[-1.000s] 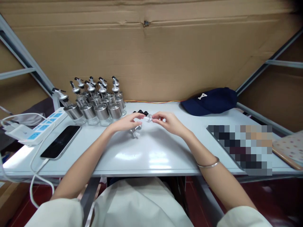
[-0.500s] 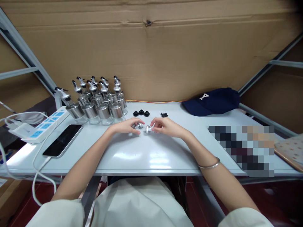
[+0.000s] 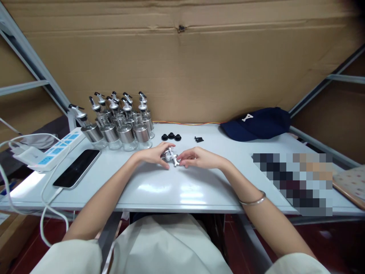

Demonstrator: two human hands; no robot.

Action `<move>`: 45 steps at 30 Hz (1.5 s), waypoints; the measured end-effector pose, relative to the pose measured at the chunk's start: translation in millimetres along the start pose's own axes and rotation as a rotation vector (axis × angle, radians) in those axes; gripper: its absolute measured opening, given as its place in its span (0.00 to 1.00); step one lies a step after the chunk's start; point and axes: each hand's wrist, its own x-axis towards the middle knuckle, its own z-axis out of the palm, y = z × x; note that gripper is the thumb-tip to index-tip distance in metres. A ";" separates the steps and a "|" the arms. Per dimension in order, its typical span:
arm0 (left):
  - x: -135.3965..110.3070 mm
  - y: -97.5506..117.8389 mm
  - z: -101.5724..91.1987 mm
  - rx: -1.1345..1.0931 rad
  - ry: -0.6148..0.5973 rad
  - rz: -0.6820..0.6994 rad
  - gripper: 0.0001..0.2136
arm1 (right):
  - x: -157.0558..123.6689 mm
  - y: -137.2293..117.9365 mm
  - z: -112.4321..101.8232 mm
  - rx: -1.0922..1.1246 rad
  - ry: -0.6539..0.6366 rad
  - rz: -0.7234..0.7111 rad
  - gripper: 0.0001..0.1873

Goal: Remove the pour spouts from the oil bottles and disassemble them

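Near the middle of the table lies a small cluster of silver pour-spout pieces (image 3: 170, 155). My left hand (image 3: 152, 155) curves along their left side with thumb and fingers spread apart, and seems to grip none of them. From the right, my right hand (image 3: 196, 158) has its thumb and fingertips closed at the end of one silver pour spout (image 3: 176, 161). Its fingers partly cover that piece. Behind the hands sit 3 black stoppers (image 3: 171, 136) in a group. A few small black pieces (image 3: 199, 139) lie to their right.
Several glass and steel oil bottles (image 3: 125, 133), some with spouts, stand at back left. A power strip (image 3: 61, 150) and a phone (image 3: 76, 168) with a white cable lie left. A navy cap (image 3: 256, 123) rests back right; a cardboard wall (image 3: 185, 72) closes the rear.
My right hand has moved slightly left and down, bringing its silver spout against the others beside my left hand. The left hand stays nearly in place. The view has shifted slightly.
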 end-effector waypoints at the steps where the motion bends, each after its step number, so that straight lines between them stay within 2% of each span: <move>1: 0.1 -0.6 -0.2 -0.031 0.004 -0.002 0.40 | -0.3 0.2 -0.8 0.017 -0.025 -0.006 0.19; 8: 4.9 1.4 4.6 -0.081 0.060 -0.008 0.36 | -6.4 -10.0 -3.9 -0.058 -0.177 -0.038 0.20; 15: 8.4 -2.6 7.0 -0.019 0.160 0.019 0.33 | -7.0 -9.9 -4.5 -0.027 -0.234 -0.049 0.22; 26: 6.9 8.1 9.7 -0.054 0.128 0.010 0.31 | -7.7 -8.1 -4.7 0.041 -0.315 -0.075 0.26; 31: 6.5 7.0 9.2 -0.038 0.128 0.030 0.35 | -9.0 -8.2 -7.3 0.111 -0.280 -0.017 0.22; 35: 3.4 4.8 2.4 -0.048 0.063 0.009 0.41 | -11.6 -8.4 -13.2 0.124 -0.170 0.039 0.17; 40: 0.2 -2.2 -9.1 -0.183 -0.013 -0.017 0.38 | -12.2 -7.2 -15.6 0.162 -0.134 0.021 0.19; 45: 4.0 -12.3 -8.8 -0.308 0.044 -0.013 0.33 | -11.1 -4.3 -13.0 0.141 -0.169 0.012 0.21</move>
